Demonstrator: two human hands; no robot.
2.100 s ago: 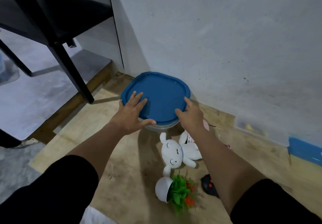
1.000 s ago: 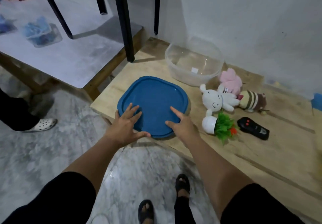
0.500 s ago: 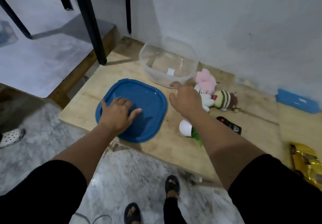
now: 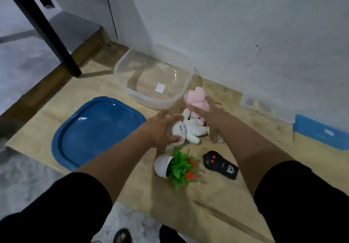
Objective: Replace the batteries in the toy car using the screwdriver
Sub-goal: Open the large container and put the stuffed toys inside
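Since neither toy car nor screwdriver shows in the head view, both hands seem to be clearing soft toys aside: the left hand [image 4: 160, 129] curls round the white plush rabbit [image 4: 190, 128], beside the clear, empty plastic tub [image 4: 120, 67] at the far side. The right hand [image 4: 211, 116], fingers fairly straight, presses the pink plush toy [image 4: 195, 96]; whether it grips, I cannot tell.

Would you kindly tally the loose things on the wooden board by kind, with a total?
Plush toys: 2 in clear view, a white rabbit and a pink one; the right hand may hide another.
Containers: 1, clear tub.
Lids: 1, blue lid.
Potted plants: 1, on its side.
Remotes: 1, black.
Total: 6.
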